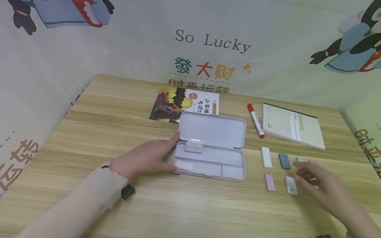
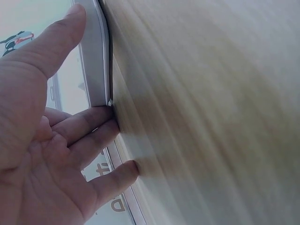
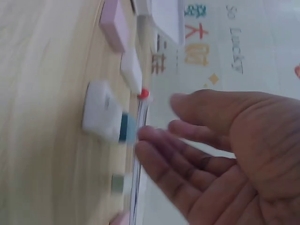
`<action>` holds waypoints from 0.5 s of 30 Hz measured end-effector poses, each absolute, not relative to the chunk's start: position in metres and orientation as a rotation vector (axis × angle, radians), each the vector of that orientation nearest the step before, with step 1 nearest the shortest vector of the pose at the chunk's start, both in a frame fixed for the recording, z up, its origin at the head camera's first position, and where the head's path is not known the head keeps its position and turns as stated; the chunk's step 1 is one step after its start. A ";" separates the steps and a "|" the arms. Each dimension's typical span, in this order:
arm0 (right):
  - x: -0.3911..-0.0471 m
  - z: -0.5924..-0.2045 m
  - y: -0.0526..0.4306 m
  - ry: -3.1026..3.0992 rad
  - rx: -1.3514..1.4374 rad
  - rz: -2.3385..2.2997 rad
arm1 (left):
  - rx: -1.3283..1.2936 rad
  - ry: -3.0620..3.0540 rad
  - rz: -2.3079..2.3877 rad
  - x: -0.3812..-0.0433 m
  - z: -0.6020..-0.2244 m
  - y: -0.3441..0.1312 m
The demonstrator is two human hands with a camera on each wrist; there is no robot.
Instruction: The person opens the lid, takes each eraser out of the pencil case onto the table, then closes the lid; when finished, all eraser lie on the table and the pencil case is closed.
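A pale lilac-grey pencil case (image 1: 233, 170) lies with its lid (image 1: 212, 129) folded back. Inside are two whitish erasers, one in the rear compartment (image 1: 193, 147) and one at the front left (image 1: 183, 165). My left hand (image 1: 146, 157) touches the case's left end, thumb by the front corner, fingertips against the side. Over the right of the table hovers my right hand (image 1: 325, 185), fingers loosely bent and holding nothing. Closest to it is a white eraser with small print (image 1: 291, 185). Around lie lilac (image 1: 269, 182), plain white (image 1: 266, 157), blue (image 1: 284, 161) and partly hidden green (image 1: 299, 159) erasers.
A pinkish block (image 1: 313, 161) shows behind my right hand. Farther back are a red-capped marker (image 1: 256, 120) and a notebook (image 1: 293, 125). An illustrated book (image 1: 169, 104) lies partly beneath the lid. A printed cloth (image 1: 134, 49) hangs behind the wooden table (image 1: 98, 109).
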State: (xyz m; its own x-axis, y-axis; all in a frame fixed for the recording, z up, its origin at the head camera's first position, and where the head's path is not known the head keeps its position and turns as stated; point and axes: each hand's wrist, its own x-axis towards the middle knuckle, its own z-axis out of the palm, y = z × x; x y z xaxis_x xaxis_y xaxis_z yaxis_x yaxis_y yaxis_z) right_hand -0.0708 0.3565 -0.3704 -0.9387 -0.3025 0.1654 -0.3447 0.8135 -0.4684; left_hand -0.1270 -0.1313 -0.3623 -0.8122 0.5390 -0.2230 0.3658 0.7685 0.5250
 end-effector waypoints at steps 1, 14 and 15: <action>-0.074 -0.367 0.351 -2.896 0.546 0.751 | 0.699 2.603 0.666 -0.127 -0.362 -0.131; -0.138 -0.342 0.242 -2.928 0.973 0.796 | 0.696 2.621 0.668 -0.126 -0.362 -0.132; -0.141 -0.343 0.235 -2.938 1.000 0.790 | 0.704 2.621 0.672 -0.126 -0.362 -0.131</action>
